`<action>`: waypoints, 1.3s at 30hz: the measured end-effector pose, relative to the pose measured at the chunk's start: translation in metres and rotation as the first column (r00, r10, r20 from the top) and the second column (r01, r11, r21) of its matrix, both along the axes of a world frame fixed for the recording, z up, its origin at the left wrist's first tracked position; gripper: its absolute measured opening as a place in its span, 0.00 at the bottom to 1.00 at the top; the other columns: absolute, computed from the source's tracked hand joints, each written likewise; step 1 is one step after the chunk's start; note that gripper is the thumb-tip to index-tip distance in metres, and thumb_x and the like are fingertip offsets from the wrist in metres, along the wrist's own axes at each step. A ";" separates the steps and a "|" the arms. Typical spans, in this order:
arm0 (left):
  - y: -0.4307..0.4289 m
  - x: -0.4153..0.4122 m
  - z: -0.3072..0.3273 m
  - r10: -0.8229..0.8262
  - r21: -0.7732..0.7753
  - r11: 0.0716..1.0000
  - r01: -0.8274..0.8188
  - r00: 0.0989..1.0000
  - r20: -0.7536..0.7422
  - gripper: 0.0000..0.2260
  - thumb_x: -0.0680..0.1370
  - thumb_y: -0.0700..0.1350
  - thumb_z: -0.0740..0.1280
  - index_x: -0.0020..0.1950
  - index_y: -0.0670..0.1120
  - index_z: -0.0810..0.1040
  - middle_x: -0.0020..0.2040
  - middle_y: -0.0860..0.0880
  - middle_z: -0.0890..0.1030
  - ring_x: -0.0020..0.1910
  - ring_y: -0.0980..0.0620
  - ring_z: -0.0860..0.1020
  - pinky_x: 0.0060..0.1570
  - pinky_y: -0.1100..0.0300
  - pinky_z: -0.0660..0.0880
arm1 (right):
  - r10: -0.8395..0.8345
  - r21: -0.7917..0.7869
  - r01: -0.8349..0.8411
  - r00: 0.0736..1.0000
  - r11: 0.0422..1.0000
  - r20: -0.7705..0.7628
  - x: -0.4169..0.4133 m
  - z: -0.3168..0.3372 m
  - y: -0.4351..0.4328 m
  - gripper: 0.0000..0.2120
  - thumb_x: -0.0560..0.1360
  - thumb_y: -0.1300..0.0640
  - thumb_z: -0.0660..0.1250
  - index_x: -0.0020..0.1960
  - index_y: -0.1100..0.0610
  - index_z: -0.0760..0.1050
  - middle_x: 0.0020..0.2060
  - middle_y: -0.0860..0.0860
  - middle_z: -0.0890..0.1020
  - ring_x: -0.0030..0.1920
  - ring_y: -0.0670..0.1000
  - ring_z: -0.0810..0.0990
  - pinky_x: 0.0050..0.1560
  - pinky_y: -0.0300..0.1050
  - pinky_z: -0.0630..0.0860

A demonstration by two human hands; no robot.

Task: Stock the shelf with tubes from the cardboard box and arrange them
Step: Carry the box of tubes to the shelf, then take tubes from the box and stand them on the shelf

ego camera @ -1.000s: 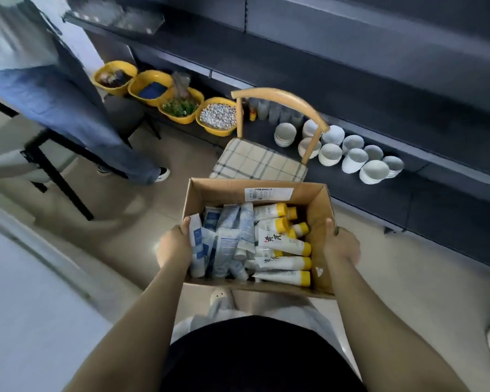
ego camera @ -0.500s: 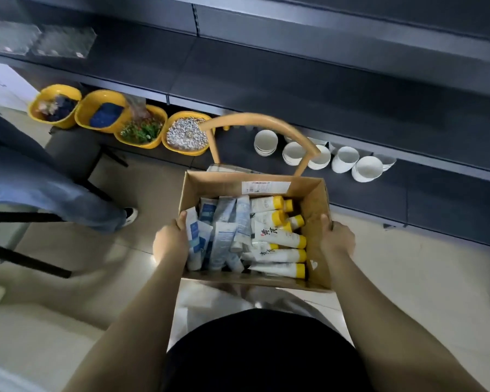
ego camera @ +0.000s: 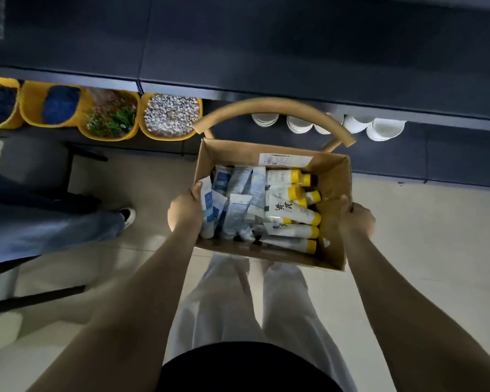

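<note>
An open cardboard box (ego camera: 334, 176) hangs in front of me, carried between both hands above the floor. My left hand (ego camera: 185, 211) grips its left wall, thumb inside the rim. My right hand (ego camera: 357, 219) grips the right wall. Inside lie several blue-and-white tubes (ego camera: 236, 206) on the left and several white tubes with yellow caps (ego camera: 293, 215) on the right. The dark shelf (ego camera: 266, 46) stretches across the top of the view, its broad board bare.
A wooden chair back (ego camera: 275, 107) curves just beyond the box. Yellow bowls (ego camera: 170, 117) of pebbles, plants and blue stuff line the lower shelf at left; white cups (ego camera: 384, 128) stand at right. Another person's leg and shoe (ego camera: 126, 216) are at left.
I have stepped closer to the shelf with the box; chair, bowls and cups now sit nearer and lower in view. Both hands keep the same hold.
</note>
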State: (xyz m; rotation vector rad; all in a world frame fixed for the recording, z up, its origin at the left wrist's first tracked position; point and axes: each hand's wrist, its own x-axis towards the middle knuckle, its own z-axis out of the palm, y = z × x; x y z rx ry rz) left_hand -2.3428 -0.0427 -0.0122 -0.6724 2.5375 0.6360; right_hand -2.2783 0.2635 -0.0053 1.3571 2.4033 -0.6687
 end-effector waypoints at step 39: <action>0.067 -0.013 -0.063 -0.331 0.410 0.830 0.379 0.925 -0.185 0.19 0.80 0.50 0.62 0.68 0.44 0.71 0.67 0.47 0.74 0.67 0.50 0.70 0.63 0.64 0.63 | 0.180 -0.364 -0.232 0.968 0.902 -0.172 0.013 -0.046 -0.039 0.15 0.79 0.51 0.61 0.62 0.56 0.75 0.55 0.54 0.80 0.54 0.52 0.77 0.52 0.39 0.68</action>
